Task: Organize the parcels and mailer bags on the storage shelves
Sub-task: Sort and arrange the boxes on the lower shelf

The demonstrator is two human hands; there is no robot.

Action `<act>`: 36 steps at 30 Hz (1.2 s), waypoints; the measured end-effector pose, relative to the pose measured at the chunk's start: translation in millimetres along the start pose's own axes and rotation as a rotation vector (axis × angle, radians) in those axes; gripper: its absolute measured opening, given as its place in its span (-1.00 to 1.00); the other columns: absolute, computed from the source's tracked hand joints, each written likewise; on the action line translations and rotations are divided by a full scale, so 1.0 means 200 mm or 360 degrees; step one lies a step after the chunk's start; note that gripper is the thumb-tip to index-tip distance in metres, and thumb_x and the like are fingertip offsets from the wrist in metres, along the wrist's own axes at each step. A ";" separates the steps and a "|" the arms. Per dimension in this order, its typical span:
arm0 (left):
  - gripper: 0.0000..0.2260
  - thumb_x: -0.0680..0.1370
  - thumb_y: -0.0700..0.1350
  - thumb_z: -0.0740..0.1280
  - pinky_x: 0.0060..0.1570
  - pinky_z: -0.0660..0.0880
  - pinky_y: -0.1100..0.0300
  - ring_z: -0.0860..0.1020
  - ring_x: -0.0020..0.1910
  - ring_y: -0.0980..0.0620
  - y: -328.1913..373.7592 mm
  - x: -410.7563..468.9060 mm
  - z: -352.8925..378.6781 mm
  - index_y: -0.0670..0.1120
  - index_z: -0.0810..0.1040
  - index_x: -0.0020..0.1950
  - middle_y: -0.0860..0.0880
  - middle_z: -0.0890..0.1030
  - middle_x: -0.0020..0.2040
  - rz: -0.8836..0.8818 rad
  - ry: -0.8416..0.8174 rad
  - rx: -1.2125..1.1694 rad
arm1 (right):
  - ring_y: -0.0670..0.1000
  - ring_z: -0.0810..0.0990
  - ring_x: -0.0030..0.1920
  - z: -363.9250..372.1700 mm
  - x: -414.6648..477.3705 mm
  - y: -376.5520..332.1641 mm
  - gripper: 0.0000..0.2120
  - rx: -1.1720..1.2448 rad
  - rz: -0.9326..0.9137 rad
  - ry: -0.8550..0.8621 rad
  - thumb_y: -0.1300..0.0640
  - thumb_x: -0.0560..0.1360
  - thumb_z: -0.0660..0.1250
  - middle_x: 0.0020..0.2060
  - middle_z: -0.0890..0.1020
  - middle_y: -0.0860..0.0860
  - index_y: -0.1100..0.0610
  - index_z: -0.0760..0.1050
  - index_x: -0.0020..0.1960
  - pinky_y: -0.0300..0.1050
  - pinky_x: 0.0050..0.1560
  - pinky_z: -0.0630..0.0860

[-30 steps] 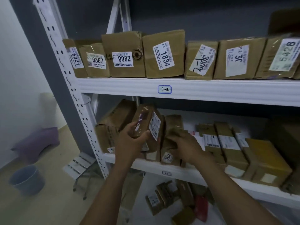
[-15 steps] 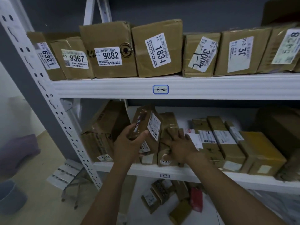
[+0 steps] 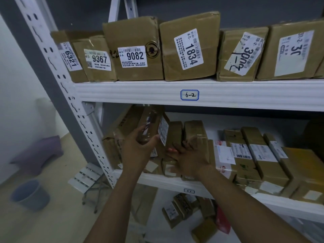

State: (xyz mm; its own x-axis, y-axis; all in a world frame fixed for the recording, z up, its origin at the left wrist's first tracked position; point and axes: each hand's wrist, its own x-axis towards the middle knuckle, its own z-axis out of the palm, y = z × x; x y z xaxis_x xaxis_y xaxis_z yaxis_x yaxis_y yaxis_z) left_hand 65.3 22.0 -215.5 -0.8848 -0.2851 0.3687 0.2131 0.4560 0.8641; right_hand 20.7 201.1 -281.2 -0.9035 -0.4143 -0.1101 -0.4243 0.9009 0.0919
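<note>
My left hand [image 3: 138,149] grips a small brown taped parcel [image 3: 152,125] with a white barcode label, held upright just above the lower shelf [image 3: 157,179] at its left end. My right hand [image 3: 189,158] presses flat against the side of a brown upright parcel [image 3: 194,135] standing next to it, fingers spread. More brown parcels [image 3: 254,155] lie in a row to the right on the same shelf. The upper shelf [image 3: 140,93], tagged 6-2, carries a row of labelled boxes [image 3: 135,50].
A white perforated upright post [image 3: 57,72] frames the shelf's left side. Below, several small parcels and a red bag [image 3: 222,223] lie on the bottom level. On the floor at left are a blue bucket [image 3: 29,193], a folding step stool [image 3: 87,179] and a purple cushion [image 3: 38,153].
The camera has moved closer to the shelves. My left hand has carried the small parcel deeper into the lower shelf, and my right hand has shifted to press on the neighbouring upright parcel.
</note>
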 end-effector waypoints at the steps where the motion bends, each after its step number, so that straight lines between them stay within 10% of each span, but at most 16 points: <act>1: -0.60 0.42 0.06 0.49 -0.35 0.47 0.33 0.60 -0.25 0.18 -0.01 0.00 0.00 0.10 0.55 0.24 0.13 0.62 -0.21 -0.0006 -0.0002 0.0010 | 0.22 -0.07 0.54 0.01 0.00 0.00 -0.33 -0.0001 0.0013 0.0005 -0.39 0.52 0.01 0.57 -0.07 0.03 -0.24 -0.12 0.54 0.20 0.51 -0.11; 10: -0.56 0.40 0.09 0.50 -0.15 0.63 -0.01 0.65 -0.17 0.12 -0.03 -0.01 0.05 0.08 0.57 0.26 0.20 0.62 -0.17 -0.0028 -0.0048 -0.0059 | 0.17 0.02 0.54 0.04 -0.04 0.04 -0.46 0.0161 0.0109 0.0107 -0.27 0.59 0.01 0.56 0.05 0.02 -0.24 0.00 0.54 0.07 0.52 -0.07; 17: -0.63 0.42 0.04 0.51 -0.19 0.57 0.28 0.57 -0.17 0.32 -0.01 -0.04 0.14 0.12 0.57 0.20 0.32 0.54 -0.15 0.0022 -0.0116 -0.0032 | 0.14 0.04 0.54 0.05 -0.09 0.09 -0.47 0.0184 0.0143 0.0099 -0.25 0.60 0.00 0.56 0.05 0.01 -0.20 0.02 0.54 0.07 0.52 -0.02; 25: -0.67 0.43 0.07 0.48 -0.07 0.63 0.02 0.64 -0.03 0.10 0.00 -0.03 0.25 0.23 0.55 0.16 0.16 0.63 -0.01 -0.0060 -0.0240 -0.0163 | 0.14 0.01 0.55 0.04 -0.15 0.14 -0.44 0.0158 0.0159 0.0061 -0.24 0.61 -0.04 0.57 0.01 0.00 -0.13 -0.04 0.56 0.05 0.50 -0.05; 31: -0.57 0.45 0.06 0.46 -0.21 0.41 0.43 0.54 -0.04 0.20 -0.04 -0.01 0.26 0.06 0.55 0.30 0.04 0.63 0.13 -0.0093 -0.0182 0.0067 | 0.12 -0.01 0.55 0.06 -0.16 0.19 -0.46 0.0200 0.0165 0.0050 -0.27 0.60 -0.02 0.57 0.02 0.00 -0.24 -0.04 0.54 0.05 0.51 -0.10; 36: -0.57 0.44 0.04 0.47 0.01 0.56 0.17 0.60 0.08 0.05 -0.06 -0.03 0.31 0.07 0.55 0.30 -0.02 0.64 0.14 0.0066 -0.0212 0.0223 | 0.12 0.00 0.55 0.07 -0.18 0.20 -0.46 0.0184 0.0181 0.0085 -0.27 0.59 0.00 0.57 0.04 0.00 -0.25 -0.02 0.53 0.06 0.51 -0.10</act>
State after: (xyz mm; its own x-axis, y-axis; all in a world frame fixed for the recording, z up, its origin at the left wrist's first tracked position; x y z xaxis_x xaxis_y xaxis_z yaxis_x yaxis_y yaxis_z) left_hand 42.1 70.1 -248.5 -0.9253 -0.1539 0.3465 0.1990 0.5808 0.7893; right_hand 36.3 253.8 -288.2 -0.9486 -0.3122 -0.0524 -0.3119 0.9500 -0.0141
